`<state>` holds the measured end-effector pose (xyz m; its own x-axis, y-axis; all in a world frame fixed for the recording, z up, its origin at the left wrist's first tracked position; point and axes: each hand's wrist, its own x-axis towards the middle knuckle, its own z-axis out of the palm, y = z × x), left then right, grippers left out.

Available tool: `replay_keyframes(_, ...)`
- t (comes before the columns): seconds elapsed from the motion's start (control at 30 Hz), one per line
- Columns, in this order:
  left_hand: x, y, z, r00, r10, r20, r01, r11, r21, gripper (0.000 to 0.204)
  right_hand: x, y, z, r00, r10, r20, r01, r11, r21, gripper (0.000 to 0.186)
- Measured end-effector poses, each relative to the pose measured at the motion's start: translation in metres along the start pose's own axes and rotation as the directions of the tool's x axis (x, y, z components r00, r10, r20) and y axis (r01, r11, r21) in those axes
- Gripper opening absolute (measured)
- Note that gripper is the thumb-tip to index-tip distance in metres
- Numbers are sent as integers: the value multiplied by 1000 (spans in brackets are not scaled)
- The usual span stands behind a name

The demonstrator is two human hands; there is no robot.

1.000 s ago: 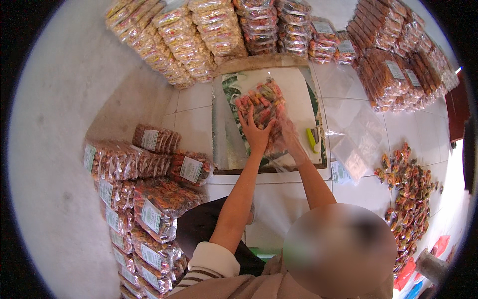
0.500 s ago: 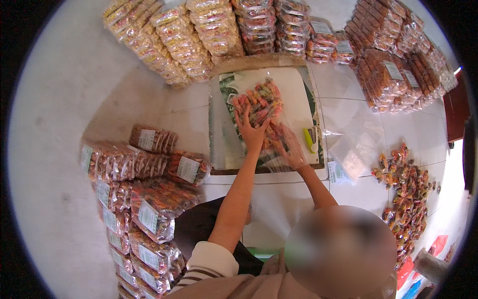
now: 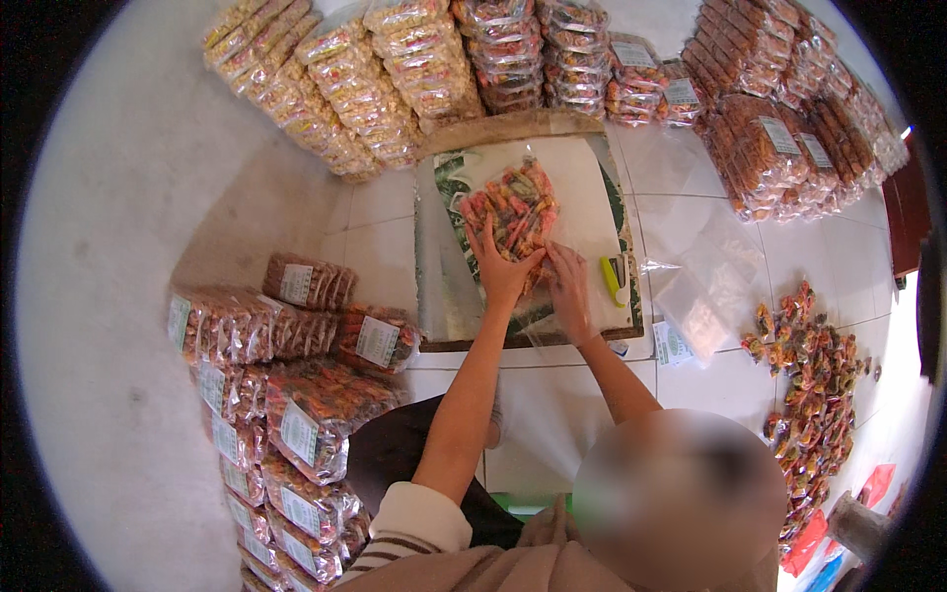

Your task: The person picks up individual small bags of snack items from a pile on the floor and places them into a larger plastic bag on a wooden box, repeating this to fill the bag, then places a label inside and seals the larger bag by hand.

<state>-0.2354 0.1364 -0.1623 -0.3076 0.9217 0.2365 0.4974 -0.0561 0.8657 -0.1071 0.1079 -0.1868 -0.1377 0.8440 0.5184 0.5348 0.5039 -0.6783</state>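
Note:
A clear plastic bag of small wrapped candies (image 3: pixel 523 202), red, orange and greenish-brown, lies on a pale board (image 3: pixel 582 168) on the floor in front of me. My left hand (image 3: pixel 501 274) rests on the near part of the bag with fingers spread, its thumb stretched toward the right. Close by that thumb, my right hand (image 3: pixel 570 296) has its fingers bent together on the bag's near right edge, where clear film shows around them. On the board's right side lies a lime-green stapler (image 3: pixel 614 281), touched by neither hand.
Tall stacks of pale snack bags (image 3: pixel 345 89) and candy bags (image 3: pixel 498 54) stand behind the board. Brown snack packs (image 3: pixel 760 158) fill the far right. Labelled packs (image 3: pixel 306 434) rise at my left. Empty clear bags (image 3: pixel 695 296) and loose candies (image 3: pixel 809 395) lie to the right.
My right hand has moved up and slightly left toward my left thumb, and its fingers have drawn together. The bag's near end is gathered in closer. My left hand has barely moved.

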Motion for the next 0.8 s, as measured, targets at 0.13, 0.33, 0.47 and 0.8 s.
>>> replay_keyframes(0.13, 4, -3, 4, 997, 62, -49, -60, 997, 47, 96, -8, -10, 9, 996, 29, -90, -24, 998, 56, 74)
replay_keyframes(0.33, 13, -3, -11, 999, -44, 16, 36, 938, 345, 104, -49, -29, -36, 952, -58, 300, 129, 966, -222, 71)
replay_keyframes(0.47, 11, 31, -4, 985, -168, 50, 116, 840, 530, 105, -69, -30, -114, 595, 139, 791, 213, 922, -323, 57)
replay_keyframes(0.8, -67, 214, 43, 490, 476, 730, -193, 876, -442, 39, -64, -55, -322, 937, 330, -111, -347, 865, -362, 38)
